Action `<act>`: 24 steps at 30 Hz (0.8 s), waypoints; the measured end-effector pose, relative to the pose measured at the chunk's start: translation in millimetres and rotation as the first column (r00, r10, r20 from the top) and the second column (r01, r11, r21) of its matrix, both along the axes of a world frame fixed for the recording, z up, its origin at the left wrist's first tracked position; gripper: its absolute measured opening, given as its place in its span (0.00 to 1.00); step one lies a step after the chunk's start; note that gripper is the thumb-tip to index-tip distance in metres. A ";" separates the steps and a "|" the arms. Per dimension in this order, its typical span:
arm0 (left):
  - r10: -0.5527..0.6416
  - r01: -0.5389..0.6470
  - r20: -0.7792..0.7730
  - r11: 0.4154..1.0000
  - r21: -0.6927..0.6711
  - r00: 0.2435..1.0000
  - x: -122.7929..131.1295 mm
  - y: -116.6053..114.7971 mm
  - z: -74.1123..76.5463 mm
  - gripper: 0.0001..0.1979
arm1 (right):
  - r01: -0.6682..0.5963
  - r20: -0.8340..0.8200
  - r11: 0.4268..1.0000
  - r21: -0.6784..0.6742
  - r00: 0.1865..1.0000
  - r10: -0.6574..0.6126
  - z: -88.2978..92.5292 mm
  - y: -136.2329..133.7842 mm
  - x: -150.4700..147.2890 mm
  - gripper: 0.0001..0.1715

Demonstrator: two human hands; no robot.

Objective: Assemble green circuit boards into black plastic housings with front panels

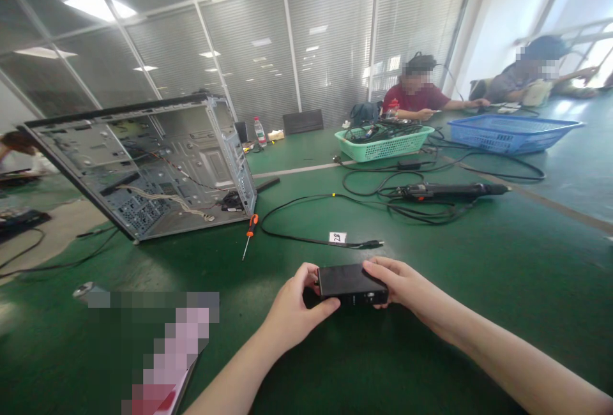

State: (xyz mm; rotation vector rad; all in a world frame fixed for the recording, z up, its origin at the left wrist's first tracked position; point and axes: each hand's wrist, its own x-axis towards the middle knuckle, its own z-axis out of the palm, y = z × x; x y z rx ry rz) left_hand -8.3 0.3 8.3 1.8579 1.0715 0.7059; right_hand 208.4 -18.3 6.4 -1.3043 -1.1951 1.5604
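A small black box-shaped device (348,281) is held just above the green table (479,287), near its front. My left hand (292,309) grips its left end with thumb and fingers. Its right end sits in the closed fingers of my right hand (400,287). An orange-handled screwdriver (249,231) lies on the table beyond my left hand. An open grey computer case (158,166) stands on its side at the left, with loose wires inside.
A black cable with a white tag (338,237) loops just past the device. A black power tool (450,191) lies among cables at centre right. Farther back stand a green basket (383,143) and a blue basket (512,133). Two people sit at the far end.
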 end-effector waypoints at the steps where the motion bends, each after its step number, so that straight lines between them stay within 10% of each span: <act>1: -0.021 0.021 0.022 1.000 -0.013 1.000 0.1 0.4 -0.5 0.13 | -0.019 -0.072 0.996 -0.085 0.997 0.013 3.2 -2.4 -0.5 0.33; 9: 0.025 -0.010 0.097 0.989 -0.150 0.995 -2.9 8.7 -8.9 0.31 | -0.243 -0.426 0.853 -0.462 0.904 0.027 10.6 -11.5 -4.2 0.30; 18: 0.032 -0.012 0.168 0.993 -0.120 0.985 -1.2 8.8 -10.6 0.27 | -0.262 -0.413 0.878 -0.400 0.907 0.082 13.9 -12.8 -6.9 0.25; 24: -0.009 0.060 0.287 0.984 -0.170 0.958 -0.5 6.2 -11.7 0.21 | -0.059 -0.090 0.998 -0.027 0.994 0.056 -1.1 -4.7 -2.8 0.31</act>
